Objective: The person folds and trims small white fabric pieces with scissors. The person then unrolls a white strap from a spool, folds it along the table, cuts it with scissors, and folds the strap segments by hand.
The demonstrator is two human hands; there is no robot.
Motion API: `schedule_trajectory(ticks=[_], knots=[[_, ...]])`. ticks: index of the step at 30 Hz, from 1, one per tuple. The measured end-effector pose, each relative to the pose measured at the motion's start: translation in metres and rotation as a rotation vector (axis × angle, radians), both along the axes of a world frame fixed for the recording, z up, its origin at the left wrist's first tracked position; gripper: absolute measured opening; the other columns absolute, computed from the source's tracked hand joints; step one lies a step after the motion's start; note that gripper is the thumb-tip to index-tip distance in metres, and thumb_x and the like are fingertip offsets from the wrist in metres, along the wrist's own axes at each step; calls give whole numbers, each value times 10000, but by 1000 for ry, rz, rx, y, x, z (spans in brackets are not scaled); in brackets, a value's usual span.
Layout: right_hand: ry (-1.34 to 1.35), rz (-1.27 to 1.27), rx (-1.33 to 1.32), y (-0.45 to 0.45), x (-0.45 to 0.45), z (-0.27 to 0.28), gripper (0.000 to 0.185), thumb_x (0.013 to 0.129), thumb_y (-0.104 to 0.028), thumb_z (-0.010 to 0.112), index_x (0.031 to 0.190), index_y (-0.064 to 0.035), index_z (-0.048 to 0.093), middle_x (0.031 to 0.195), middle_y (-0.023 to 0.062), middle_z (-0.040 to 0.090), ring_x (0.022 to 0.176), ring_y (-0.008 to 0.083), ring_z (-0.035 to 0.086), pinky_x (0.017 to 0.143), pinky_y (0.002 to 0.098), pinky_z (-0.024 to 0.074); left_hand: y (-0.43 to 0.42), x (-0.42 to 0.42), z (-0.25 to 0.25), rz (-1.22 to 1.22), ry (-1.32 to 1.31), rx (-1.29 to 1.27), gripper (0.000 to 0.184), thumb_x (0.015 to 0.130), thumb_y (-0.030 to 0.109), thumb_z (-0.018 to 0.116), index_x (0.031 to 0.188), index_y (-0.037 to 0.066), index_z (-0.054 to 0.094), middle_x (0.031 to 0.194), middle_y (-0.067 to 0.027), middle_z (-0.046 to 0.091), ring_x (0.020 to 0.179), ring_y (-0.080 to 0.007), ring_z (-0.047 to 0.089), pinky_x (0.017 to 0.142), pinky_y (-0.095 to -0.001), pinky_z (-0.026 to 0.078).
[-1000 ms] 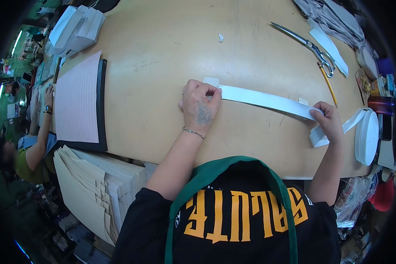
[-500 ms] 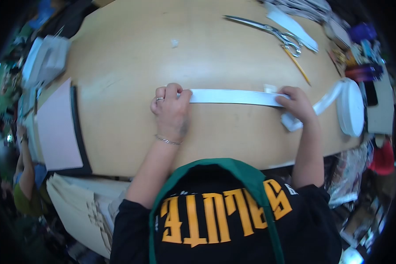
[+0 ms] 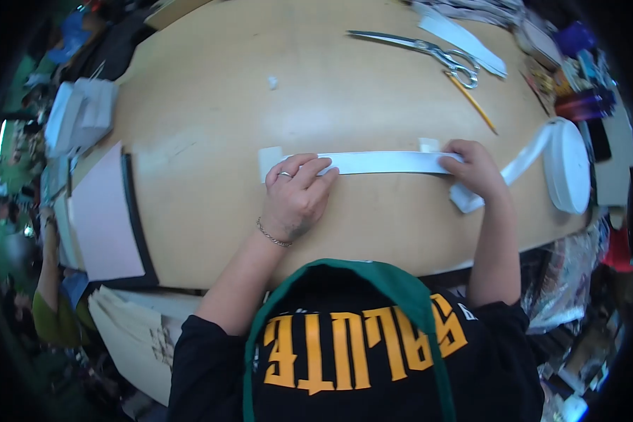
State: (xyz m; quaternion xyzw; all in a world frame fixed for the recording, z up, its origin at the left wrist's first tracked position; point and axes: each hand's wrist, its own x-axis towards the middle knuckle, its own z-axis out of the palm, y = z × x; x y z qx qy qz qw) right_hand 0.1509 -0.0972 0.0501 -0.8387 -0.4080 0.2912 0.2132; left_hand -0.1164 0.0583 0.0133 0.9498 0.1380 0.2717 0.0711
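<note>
A white strip stretches straight across the wooden table between my two hands. My left hand lies over its left end with the fingers somewhat spread, pressing it down. The strip's right end is pinched between the thumb and fingers of my right hand. Beyond my left hand a pale square piece shows on the table, and a smaller one is near my right hand. From behind my right wrist the band runs on to a white roll at the right.
Large scissors, a yellow pencil and a white pointed piece lie at the upper right. A pink sheet on a dark board is at the left, below white folded pieces. A co-worker's arm is at far left.
The view has shifted. The strip, slanted before, now lies level. My left hand has gone from pinching the strip's end to lying over it, fingers spread. My right hand still grips the strip.
</note>
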Motion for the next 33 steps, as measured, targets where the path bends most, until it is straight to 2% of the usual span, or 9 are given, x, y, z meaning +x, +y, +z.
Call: schedule_trajectory(ticks=[3,7,10,13,19,23,26,30,33], knots=[[19,25,-17,-1,3,-3,221,749,-190,606,828,17,612,686,129,597,635,205,569,622,319,451,14,-28,-5,95,20,-8,298,629,17,634,909,113,664,986,-13,609,924,-221,573,751,-323,450],[72,-14,-9,0,4,-8,166,752,-142,610,790,20,599,652,84,574,613,144,534,592,293,436,18,-39,-10,113,-4,13,258,665,11,632,913,77,658,985,-64,609,906,-246,577,739,-334,465],[77,-19,-13,1,4,-9,164,753,-142,611,788,18,599,648,80,572,606,141,531,592,292,436,20,-37,-8,145,-119,-259,212,713,52,639,925,55,651,988,-117,591,920,-276,553,768,-346,450],[91,-43,-35,5,1,0,170,756,-149,609,785,19,597,648,85,572,613,147,539,603,291,440,16,-26,10,388,-116,-436,174,741,103,650,906,49,647,971,-137,568,918,-304,519,801,-363,429],[19,25,-3,4,0,12,192,758,-177,608,814,6,620,695,115,604,655,191,577,645,316,460,23,-22,0,369,-17,-434,124,721,134,669,828,77,644,922,-89,543,879,-284,484,768,-359,429],[-12,17,-22,1,2,9,182,764,-164,630,828,5,621,708,85,595,667,166,555,643,295,447,25,-23,-7,374,-56,-583,87,725,128,672,781,65,651,891,-85,547,860,-267,478,764,-355,422],[-102,49,-23,5,-3,9,185,772,-168,625,853,-3,632,773,95,612,711,196,570,674,310,452,29,-22,-2,419,-20,-658,72,724,120,671,755,58,652,866,-80,547,854,-259,478,758,-348,422],[-345,162,-171,15,-17,14,192,783,-207,585,873,-48,644,859,117,597,866,288,575,787,398,430,36,-22,2,449,55,-700,63,719,112,660,734,52,649,845,-80,540,843,-257,483,753,-341,421],[-396,177,-192,15,-20,12,182,791,-209,577,866,-55,640,852,104,585,874,271,570,791,401,418,37,-22,1,451,48,-706,63,715,111,655,722,49,646,836,-81,537,835,-256,487,749,-342,421]])
